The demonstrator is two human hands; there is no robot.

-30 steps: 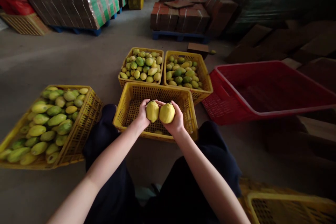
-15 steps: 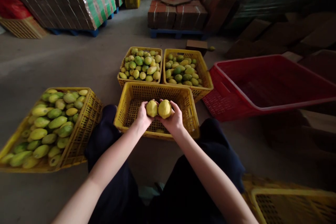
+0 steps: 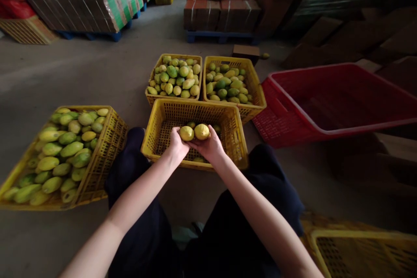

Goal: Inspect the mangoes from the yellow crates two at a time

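Between my knees stands a yellow plastic crate [image 3: 239, 139] with a few lemons in its bottom, partly hidden by my hands. Over it, my left hand [image 3: 177, 144] is closed around a yellow lemon [image 3: 186, 133]. Beside it my right hand [image 3: 213, 144] grips another yellow lemon [image 3: 202, 131], its fingers reaching toward the left hand. The two held lemons sit side by side, almost touching. Their undersides and most of my fingertips are hidden.
Two yellow crates of green and yellow lemons, one left [image 3: 199, 91] and one right [image 3: 259, 95], adjoin the far side. Another full crate [image 3: 112, 139] stands at my left. A red crate [image 3: 276, 132] is at right, with stacked cartons [image 3: 221, 13] on a blue pallet behind.
Both lemons have turned in my hands and shifted slightly left. More lemons now show in the crate behind them. The camera view has tilted down a little.
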